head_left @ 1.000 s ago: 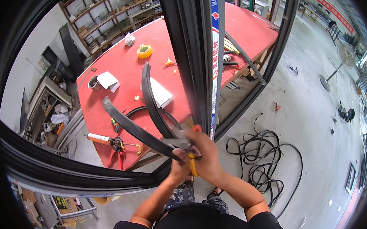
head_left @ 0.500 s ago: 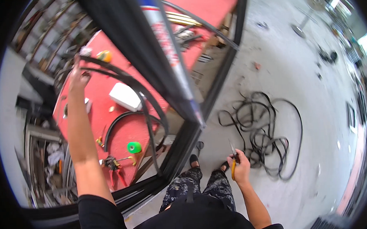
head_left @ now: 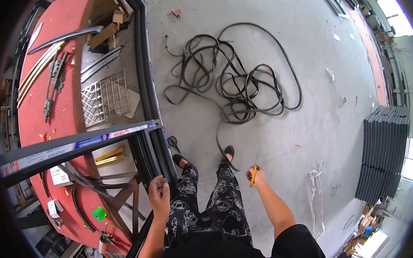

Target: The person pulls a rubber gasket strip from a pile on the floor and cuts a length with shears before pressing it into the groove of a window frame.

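Right hand (head_left: 257, 174) closed on yellow-handled cutter (head_left: 253, 175), held out over floor (head_left: 306, 77). Left hand (head_left: 159, 193) loosely curled, at dark frame (head_left: 144, 85); actual contact cannot be told. Hands well apart. Tangled black strip (head_left: 234, 88) lies on floor ahead of feet. Red table (head_left: 70, 108) to left, partly hidden by frame bar. Cutter blade too thin to make out.

A green tape roll (head_left: 99, 213) lies on the red table (head_left: 70, 108); dark panels (head_left: 384, 152), perhaps, stacked right.
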{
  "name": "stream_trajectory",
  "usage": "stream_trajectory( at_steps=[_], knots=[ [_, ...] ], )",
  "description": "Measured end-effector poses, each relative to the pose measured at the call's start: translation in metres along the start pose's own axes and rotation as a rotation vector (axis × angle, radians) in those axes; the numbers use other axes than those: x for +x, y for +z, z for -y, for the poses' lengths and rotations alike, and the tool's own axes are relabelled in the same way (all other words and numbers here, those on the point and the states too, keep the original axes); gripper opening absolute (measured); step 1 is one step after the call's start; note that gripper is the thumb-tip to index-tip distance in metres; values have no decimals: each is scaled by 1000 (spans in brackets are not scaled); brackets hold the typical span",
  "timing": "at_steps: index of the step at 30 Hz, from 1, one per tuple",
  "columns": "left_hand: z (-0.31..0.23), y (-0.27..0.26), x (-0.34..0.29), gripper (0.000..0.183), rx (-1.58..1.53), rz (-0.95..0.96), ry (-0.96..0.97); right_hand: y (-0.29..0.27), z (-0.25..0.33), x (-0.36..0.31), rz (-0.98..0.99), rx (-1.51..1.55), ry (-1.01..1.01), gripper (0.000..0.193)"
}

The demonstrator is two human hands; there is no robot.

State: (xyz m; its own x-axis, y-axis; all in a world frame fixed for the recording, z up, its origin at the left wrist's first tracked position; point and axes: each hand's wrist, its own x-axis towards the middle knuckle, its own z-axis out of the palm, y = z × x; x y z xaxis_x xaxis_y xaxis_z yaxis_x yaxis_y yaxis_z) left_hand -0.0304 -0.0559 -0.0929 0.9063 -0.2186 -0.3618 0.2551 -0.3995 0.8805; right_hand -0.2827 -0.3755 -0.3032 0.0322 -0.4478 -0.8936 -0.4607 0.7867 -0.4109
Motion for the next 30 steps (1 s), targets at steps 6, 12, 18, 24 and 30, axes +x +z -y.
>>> stream_trajectory(
  at_steps=[6, 12, 18, 24, 30],
  knots=[
    [78, 85, -8, 16, -62, 44, -359, -27, -79, 163, 50, -676, -150, 29],
    [160, 148, -43, 23, -38, 157, -654, 46, -112, 256, 57, -1151, -262, 39],
    [219, 156, -41, 24, 19, 55, -911, 116, -157, 368, 46, -1569, -529, 24],
    [244, 140, -33, 22, 89, -37, -1002, 153, -178, 401, 212, -1208, -529, 18],
    [208, 144, -24, 22, -130, 8, -955, 125, -111, 331, 57, -1251, -689, 18]
  ],
)
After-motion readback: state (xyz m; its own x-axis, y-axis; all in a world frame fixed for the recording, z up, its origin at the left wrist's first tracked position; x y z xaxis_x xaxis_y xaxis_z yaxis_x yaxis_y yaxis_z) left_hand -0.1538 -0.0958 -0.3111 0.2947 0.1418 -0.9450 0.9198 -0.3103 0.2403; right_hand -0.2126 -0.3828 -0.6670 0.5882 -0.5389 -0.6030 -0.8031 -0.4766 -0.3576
